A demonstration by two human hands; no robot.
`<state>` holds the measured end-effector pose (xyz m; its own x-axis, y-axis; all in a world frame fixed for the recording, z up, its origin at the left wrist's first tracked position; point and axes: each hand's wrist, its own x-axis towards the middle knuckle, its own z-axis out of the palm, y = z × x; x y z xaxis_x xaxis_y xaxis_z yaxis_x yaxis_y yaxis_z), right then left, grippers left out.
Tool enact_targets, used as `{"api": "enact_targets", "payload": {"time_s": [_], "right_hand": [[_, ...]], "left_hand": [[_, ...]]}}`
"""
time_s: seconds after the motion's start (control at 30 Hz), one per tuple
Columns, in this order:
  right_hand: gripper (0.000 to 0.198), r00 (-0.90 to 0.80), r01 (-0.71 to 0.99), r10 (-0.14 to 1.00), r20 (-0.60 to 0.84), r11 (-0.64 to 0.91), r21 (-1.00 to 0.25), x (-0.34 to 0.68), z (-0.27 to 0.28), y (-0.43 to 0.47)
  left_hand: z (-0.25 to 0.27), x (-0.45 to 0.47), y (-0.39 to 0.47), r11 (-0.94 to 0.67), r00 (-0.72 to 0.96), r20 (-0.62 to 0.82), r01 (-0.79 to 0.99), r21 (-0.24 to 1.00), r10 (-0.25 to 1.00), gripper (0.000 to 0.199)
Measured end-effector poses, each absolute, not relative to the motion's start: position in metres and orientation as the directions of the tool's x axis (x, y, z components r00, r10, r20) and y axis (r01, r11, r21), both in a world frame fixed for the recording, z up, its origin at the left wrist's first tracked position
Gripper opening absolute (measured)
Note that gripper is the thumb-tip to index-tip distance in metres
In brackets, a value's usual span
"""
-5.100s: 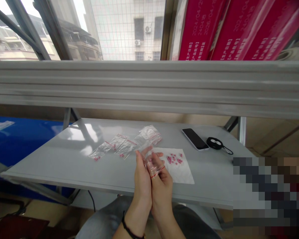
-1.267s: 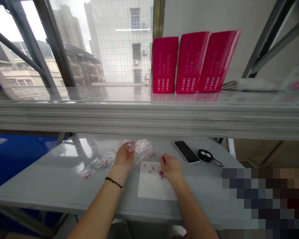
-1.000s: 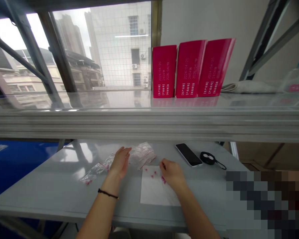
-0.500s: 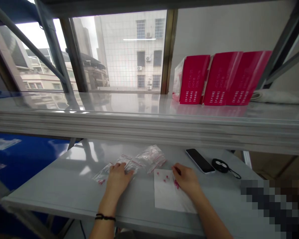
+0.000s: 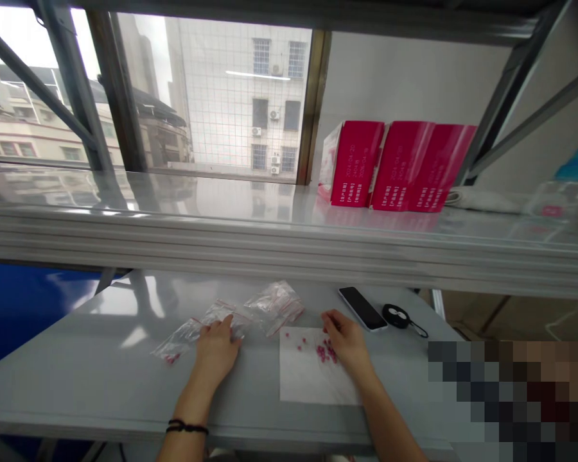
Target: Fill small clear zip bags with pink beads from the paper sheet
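Observation:
My left hand (image 5: 216,350) rests on the table with its fingers stretched over the edge of a clear zip bag (image 5: 221,312). At its left, the end of a clear bag (image 5: 183,340) holds several small dark pink beads (image 5: 172,358). My right hand (image 5: 347,340) is above the right part of a white sheet of paper (image 5: 303,384). Its thumb and fingertips are pinched together, and anything between them is too small to see. Beside that hand, a cluster of loose pink beads (image 5: 324,351) lies on the paper, with a few more scattered to the left.
More clear zip bags (image 5: 277,305) lie in a pile behind the paper. A black phone (image 5: 363,308) and a round black object with a loop (image 5: 397,316) are at the back right. A shelf edge (image 5: 270,253) crosses above the table, carrying pink boxes (image 5: 399,167).
My view has turned to the right, so the table and shelf sit further left. My right hand has shifted slightly off the bead cluster, and more of the beads show.

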<state>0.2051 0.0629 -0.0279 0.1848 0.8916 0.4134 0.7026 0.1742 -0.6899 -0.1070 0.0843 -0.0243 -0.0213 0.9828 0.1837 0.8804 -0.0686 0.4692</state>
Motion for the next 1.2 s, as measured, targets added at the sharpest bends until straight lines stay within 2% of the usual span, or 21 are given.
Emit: {"api": "enact_targets", "payload": {"time_s": [0.2, 0.4, 0.57, 0.67, 0.73, 0.83, 0.93, 1.03, 1.13, 1.2], "right_hand": [[0.041, 0.264, 0.617, 0.848, 0.460, 0.219, -0.756, 0.213, -0.017, 0.052], [0.036, 0.327, 0.566, 0.811, 0.485, 0.243, -0.788, 0.214, 0.001, 0.024], [0.034, 0.162, 0.498, 0.885, 0.436, 0.309, -0.811, 0.188, 0.005, 0.006], [0.037, 0.134, 0.324, 0.922, 0.364, 0.307, -0.895, 0.168, 0.004, 0.003], [0.042, 0.111, 0.171, 0.960, 0.257, 0.236, -0.956, 0.158, 0.005, 0.003], [0.046, 0.058, 0.020, 0.992, 0.110, 0.109, -0.994, 0.152, 0.008, 0.003], [0.038, 0.042, 0.049, 0.996, 0.084, 0.082, -0.995, 0.156, 0.010, 0.002], [0.034, 0.026, 0.052, 0.996, 0.084, 0.083, -0.995, 0.161, 0.008, 0.002], [0.032, 0.011, 0.033, 0.995, 0.094, 0.094, -0.995, 0.160, 0.006, 0.004], [0.030, 0.051, 0.041, 0.987, 0.155, 0.153, -0.987, 0.156, 0.006, 0.003]], "left_hand": [[-0.023, -0.107, 0.082, -0.134, -0.009, 0.232, 0.793, 0.594, 0.973, 0.058], [-0.022, -0.106, 0.080, -0.222, 0.057, 0.264, 0.722, 0.655, 0.963, 0.035], [0.004, -0.104, 0.069, -0.343, 0.087, 0.411, 0.718, 0.606, 0.907, 0.028], [0.021, -0.093, 0.056, -0.557, 0.229, 0.568, 0.655, 0.511, 0.791, 0.025], [0.027, -0.082, 0.045, -0.687, 0.362, 0.616, 0.579, 0.439, 0.699, 0.026], [0.030, -0.064, 0.032, -0.778, 0.541, 0.564, 0.495, 0.385, 0.624, 0.030], [0.028, -0.053, 0.026, -0.803, 0.638, 0.489, 0.468, 0.368, 0.595, 0.037], [0.026, -0.049, 0.025, -0.787, 0.630, 0.472, 0.473, 0.396, 0.616, 0.035], [0.031, -0.049, 0.022, -0.738, 0.517, 0.527, 0.479, 0.475, 0.674, 0.029], [0.038, -0.045, 0.016, -0.704, 0.439, 0.551, 0.450, 0.549, 0.710, 0.025]]}}
